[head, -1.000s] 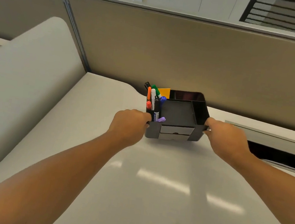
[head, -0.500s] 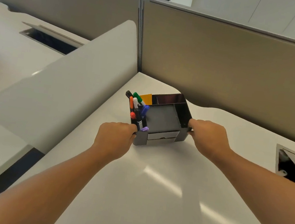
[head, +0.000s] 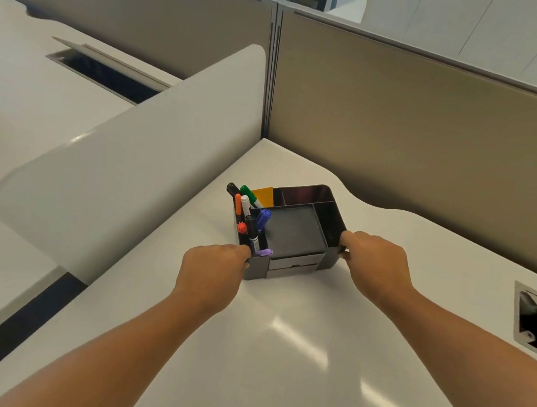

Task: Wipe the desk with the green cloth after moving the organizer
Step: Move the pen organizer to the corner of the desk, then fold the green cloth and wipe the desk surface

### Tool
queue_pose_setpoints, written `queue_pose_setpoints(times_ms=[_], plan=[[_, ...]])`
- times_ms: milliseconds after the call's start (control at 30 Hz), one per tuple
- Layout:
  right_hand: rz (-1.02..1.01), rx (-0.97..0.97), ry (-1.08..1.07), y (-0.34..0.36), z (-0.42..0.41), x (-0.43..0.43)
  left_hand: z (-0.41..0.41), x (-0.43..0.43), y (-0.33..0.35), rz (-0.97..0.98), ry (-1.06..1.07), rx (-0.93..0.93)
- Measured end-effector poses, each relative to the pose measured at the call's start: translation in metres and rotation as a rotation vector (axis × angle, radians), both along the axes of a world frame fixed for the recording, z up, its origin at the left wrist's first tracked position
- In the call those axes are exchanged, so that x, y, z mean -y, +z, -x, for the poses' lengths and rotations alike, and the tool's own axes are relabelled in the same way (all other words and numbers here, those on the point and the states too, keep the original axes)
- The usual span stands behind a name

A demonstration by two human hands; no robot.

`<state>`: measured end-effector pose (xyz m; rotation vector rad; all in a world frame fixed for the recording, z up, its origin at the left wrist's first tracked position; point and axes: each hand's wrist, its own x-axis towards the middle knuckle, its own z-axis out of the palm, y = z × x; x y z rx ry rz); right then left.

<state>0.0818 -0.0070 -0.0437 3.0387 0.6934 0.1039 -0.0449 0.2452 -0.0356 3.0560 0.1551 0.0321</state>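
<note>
Grip: my left hand [head: 212, 273] and right hand [head: 374, 263] clamp opposite ends of the organizer [head: 293, 234], near the desk [head: 289, 361] corner.
Markers [head: 251, 218]: upright, loose; any tilt could spill them.
Partition [head: 426, 129]: close behind; a hard push knocks it.
Green cloth: not visible.
</note>
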Motion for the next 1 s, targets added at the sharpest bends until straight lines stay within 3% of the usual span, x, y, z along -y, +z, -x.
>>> queue_pose_setpoints(times_ms=[100, 233, 467, 600, 767, 1000], plan=[[-0.075, -0.031, -0.049, -0.003, 0.003, 0.0, 0.004, 0.003, 0.0, 0.064, 0.036, 0.045], [-0.346, -0.129, -0.191, 0.003, 0.044, 0.006, 0.035, 0.015, -0.002, 0.272, 0.109, 0.188], [-0.532, -0.339, -0.388, -0.004, 0.209, 0.096, 0.131, 0.073, -0.036, 0.454, 0.027, 0.116], [-0.592, -0.391, -0.64, -0.004, 0.296, 0.17, 0.164, 0.115, -0.047, 0.51, -0.094, 0.007], [-0.767, -0.302, -1.087, 0.002, 0.344, 0.274, 0.164, 0.191, -0.034, 0.546, -0.325, -0.035], [-1.382, -0.205, -1.57, 0.011, 0.35, 0.403, 0.162, 0.32, -0.004, 0.593, -0.555, -0.131]])
